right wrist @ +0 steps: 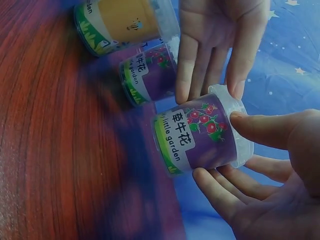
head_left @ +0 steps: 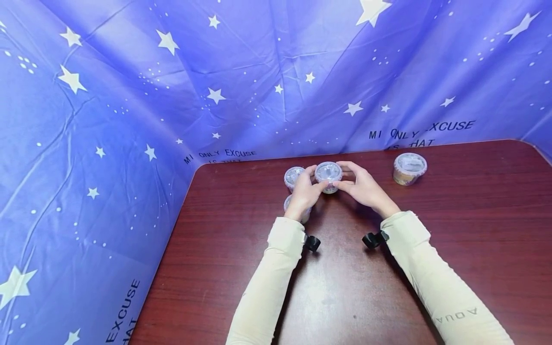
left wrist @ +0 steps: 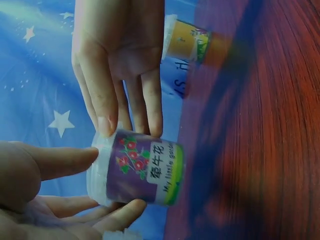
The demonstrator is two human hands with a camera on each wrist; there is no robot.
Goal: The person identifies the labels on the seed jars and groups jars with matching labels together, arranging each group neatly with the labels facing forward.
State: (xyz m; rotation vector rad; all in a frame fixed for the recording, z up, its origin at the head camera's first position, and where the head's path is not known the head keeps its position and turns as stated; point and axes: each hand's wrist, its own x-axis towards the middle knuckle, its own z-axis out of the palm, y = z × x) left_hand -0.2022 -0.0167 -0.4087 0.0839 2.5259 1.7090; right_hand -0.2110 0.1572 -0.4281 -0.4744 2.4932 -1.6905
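Both hands hold one small plastic tub (head_left: pixel 329 173) with a clear lid near the back of the table. Its purple label bears red flowers and the words "My little garden", plain in the left wrist view on the tub (left wrist: pixel 145 167). My left hand (head_left: pixel 306 194) grips its left side, thumb at the lid's rim and fingers spread around it. From the other side my right hand (head_left: pixel 362 186) grips it likewise, its thumb (right wrist: pixel 265 130) on the lid's rim. Whether the tub touches the table, I cannot tell.
Left of the held tub stands another purple-labelled tub (right wrist: pixel 152 70). An orange-labelled tub (right wrist: pixel 122 25) stands nearer, partly behind the left wrist in the head view. Further right is another orange tub (head_left: pixel 409 170). A blue star-patterned cloth (head_left: pixel 276 96) hangs behind the table (head_left: pixel 474 215).
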